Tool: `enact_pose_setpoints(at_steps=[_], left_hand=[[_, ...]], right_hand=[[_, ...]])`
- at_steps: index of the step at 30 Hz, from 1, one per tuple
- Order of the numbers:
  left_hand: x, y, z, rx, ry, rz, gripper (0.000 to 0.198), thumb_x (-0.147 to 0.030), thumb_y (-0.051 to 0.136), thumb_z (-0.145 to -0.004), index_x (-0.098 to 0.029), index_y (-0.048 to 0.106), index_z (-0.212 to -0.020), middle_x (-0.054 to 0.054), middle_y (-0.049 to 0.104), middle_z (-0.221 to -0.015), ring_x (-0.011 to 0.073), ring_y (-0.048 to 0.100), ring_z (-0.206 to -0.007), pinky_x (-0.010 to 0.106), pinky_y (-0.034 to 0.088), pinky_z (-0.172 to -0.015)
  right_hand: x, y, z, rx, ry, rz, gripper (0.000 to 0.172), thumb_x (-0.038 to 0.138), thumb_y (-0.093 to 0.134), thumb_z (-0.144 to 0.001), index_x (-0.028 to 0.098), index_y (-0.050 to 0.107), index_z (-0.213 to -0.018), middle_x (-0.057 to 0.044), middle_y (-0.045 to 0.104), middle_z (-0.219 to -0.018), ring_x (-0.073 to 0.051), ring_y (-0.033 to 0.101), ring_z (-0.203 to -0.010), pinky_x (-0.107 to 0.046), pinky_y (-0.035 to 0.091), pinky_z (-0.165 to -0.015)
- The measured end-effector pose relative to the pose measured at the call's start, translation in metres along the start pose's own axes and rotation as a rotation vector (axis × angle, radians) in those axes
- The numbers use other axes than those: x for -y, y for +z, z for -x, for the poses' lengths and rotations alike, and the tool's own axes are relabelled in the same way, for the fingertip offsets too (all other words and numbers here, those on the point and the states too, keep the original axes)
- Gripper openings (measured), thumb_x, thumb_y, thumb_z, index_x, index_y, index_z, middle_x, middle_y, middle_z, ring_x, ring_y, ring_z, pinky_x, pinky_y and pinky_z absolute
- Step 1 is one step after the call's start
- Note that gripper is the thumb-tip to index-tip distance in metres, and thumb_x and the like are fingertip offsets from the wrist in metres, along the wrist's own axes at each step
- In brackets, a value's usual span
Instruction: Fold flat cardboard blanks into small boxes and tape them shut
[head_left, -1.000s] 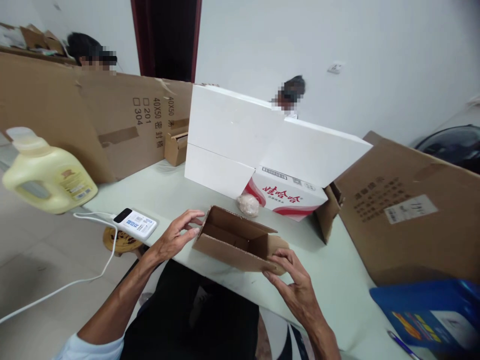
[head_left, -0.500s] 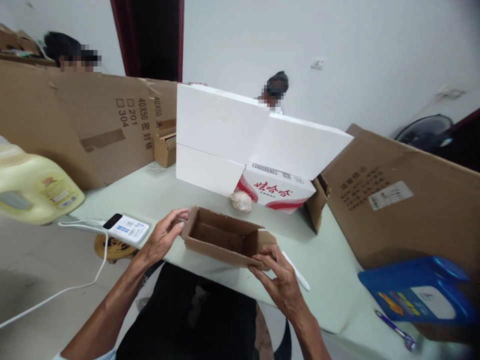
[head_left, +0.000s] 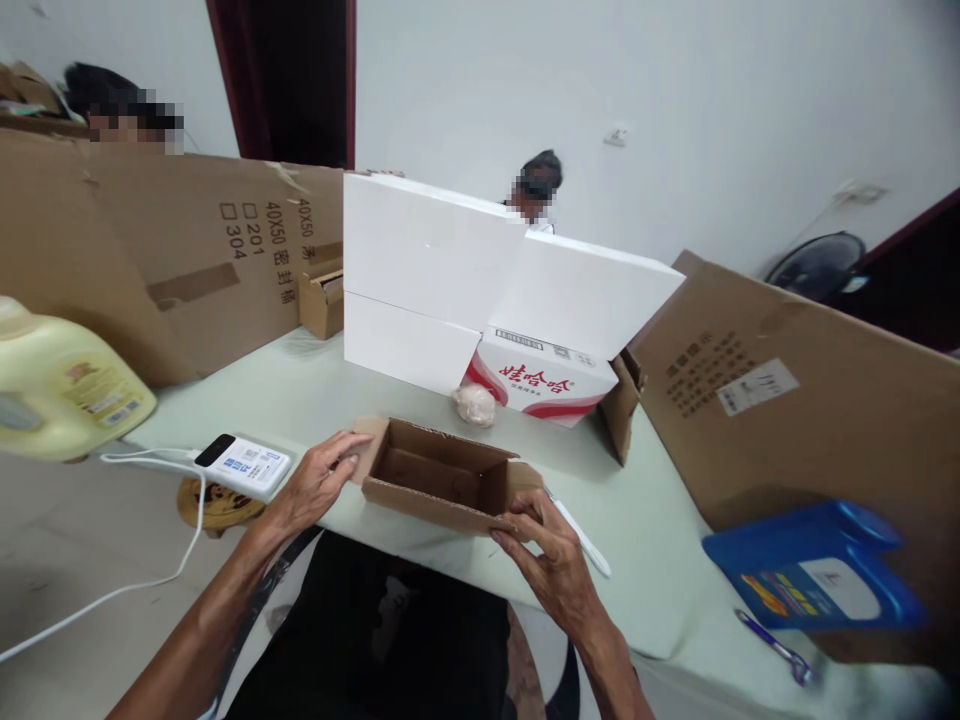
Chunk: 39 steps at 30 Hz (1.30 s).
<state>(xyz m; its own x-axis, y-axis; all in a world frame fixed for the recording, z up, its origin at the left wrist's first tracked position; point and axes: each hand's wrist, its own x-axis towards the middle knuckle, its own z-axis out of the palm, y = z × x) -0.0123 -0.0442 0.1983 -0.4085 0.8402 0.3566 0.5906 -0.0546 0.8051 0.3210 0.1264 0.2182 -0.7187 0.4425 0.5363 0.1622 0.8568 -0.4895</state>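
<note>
A small brown cardboard box stands on the table in front of me, its top open and its inside bare. My left hand pinches the folded-out flap at its left end between thumb and fingers. At the opposite end, my right hand has thumb and fingers closed on the front right corner, by the right flap. A slim white handle-like object lies just beyond the right hand, partly hidden by it. Behind the box rests a crumpled, pale, wrapped ball.
White boxes and a red-and-white carton stand behind. Cardboard panels flank the table. A yellow jug, a power bank with cable, a blue bottle and a purple-handled tool sit around. Two people are beyond.
The left flap now sticks out further to the left, with my left hand on it. My right hand keeps its hold on the corner. The whole view has shifted slightly.
</note>
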Motion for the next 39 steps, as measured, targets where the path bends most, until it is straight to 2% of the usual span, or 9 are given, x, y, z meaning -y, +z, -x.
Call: enact_pose_setpoints(at_steps=[3,6,12,16,18,21,24,32,39], left_hand=[[-0.004,0.004,0.002,0.046,-0.040,0.011,0.041,-0.028,0.055,-0.098,-0.022,0.076,-0.132,0.009,0.078,-0.133,0.0285,0.074,-0.121,0.032,0.062,-0.085],[-0.008,0.007,0.005,0.051,-0.055,-0.002,0.038,-0.033,0.061,-0.098,-0.024,0.076,-0.132,0.009,0.079,-0.132,0.0291,0.076,-0.116,0.032,0.063,-0.082],[-0.012,0.002,0.013,0.093,0.033,-0.085,0.029,-0.035,0.076,-0.093,-0.024,0.081,-0.120,0.010,0.081,-0.119,0.0312,0.077,-0.113,0.040,0.064,-0.095],[-0.012,-0.004,0.008,0.095,0.132,-0.140,0.038,-0.029,0.087,-0.082,-0.025,0.080,-0.120,0.015,0.066,-0.148,0.0369,0.067,-0.136,0.048,0.060,-0.109],[-0.012,-0.005,0.003,0.152,0.195,-0.095,0.045,-0.024,0.087,-0.082,-0.025,0.077,-0.126,0.017,0.060,-0.157,0.0373,0.062,-0.144,0.050,0.057,-0.114],[-0.010,-0.002,-0.002,0.234,0.252,-0.017,0.050,-0.019,0.083,-0.085,-0.026,0.072,-0.133,0.018,0.059,-0.158,0.0363,0.057,-0.149,0.053,0.054,-0.118],[-0.014,0.002,-0.001,0.233,0.237,0.008,0.052,-0.017,0.081,-0.087,-0.026,0.068,-0.136,0.018,0.056,-0.161,0.0359,0.055,-0.151,0.054,0.052,-0.121],[-0.046,0.004,0.025,0.242,0.210,-0.067,0.057,-0.013,0.080,-0.085,-0.028,0.064,-0.138,0.016,0.046,-0.170,0.0358,0.056,-0.152,0.051,0.053,-0.121],[-0.041,0.002,0.034,0.235,0.238,-0.046,0.076,-0.018,0.072,-0.094,-0.036,0.041,-0.161,0.015,0.040,-0.174,0.0347,0.046,-0.159,0.056,0.048,-0.125]], right_hand=[[-0.002,-0.001,0.000,0.006,0.005,-0.006,0.014,0.026,0.068,-0.105,0.025,0.078,-0.095,-0.006,0.062,-0.101,-0.020,0.066,-0.086,-0.032,0.057,-0.069],[-0.006,-0.003,0.000,0.005,0.014,-0.011,0.011,0.027,0.069,-0.105,0.025,0.078,-0.099,-0.007,0.062,-0.103,-0.020,0.067,-0.086,-0.031,0.057,-0.067],[-0.018,-0.009,-0.002,-0.030,0.001,0.049,0.012,0.034,0.077,-0.099,0.025,0.078,-0.107,-0.009,0.066,-0.111,-0.025,0.071,-0.100,-0.038,0.063,-0.081],[-0.021,-0.010,-0.002,-0.010,0.018,0.057,0.014,0.037,0.077,-0.100,0.025,0.078,-0.108,-0.010,0.067,-0.115,-0.026,0.071,-0.105,-0.041,0.065,-0.087],[-0.021,-0.009,-0.001,-0.013,0.018,0.059,0.016,0.038,0.077,-0.099,0.026,0.078,-0.110,-0.010,0.066,-0.117,-0.026,0.071,-0.106,-0.041,0.065,-0.089],[-0.021,-0.009,0.000,-0.017,0.024,0.054,0.016,0.038,0.078,-0.099,0.026,0.078,-0.110,-0.010,0.066,-0.119,-0.026,0.071,-0.107,-0.041,0.064,-0.091],[-0.022,-0.011,0.003,-0.011,0.040,0.056,0.017,0.039,0.079,-0.098,0.026,0.078,-0.110,-0.011,0.066,-0.121,-0.027,0.071,-0.111,-0.041,0.064,-0.092],[-0.022,-0.020,0.022,-0.010,0.058,0.032,0.020,0.042,0.079,-0.099,0.027,0.079,-0.112,-0.013,0.067,-0.128,-0.028,0.071,-0.118,-0.038,0.065,-0.093],[-0.012,-0.020,0.028,-0.022,0.048,0.027,0.016,0.036,0.078,-0.099,0.027,0.079,-0.112,-0.012,0.068,-0.126,-0.028,0.073,-0.114,-0.038,0.067,-0.089]])
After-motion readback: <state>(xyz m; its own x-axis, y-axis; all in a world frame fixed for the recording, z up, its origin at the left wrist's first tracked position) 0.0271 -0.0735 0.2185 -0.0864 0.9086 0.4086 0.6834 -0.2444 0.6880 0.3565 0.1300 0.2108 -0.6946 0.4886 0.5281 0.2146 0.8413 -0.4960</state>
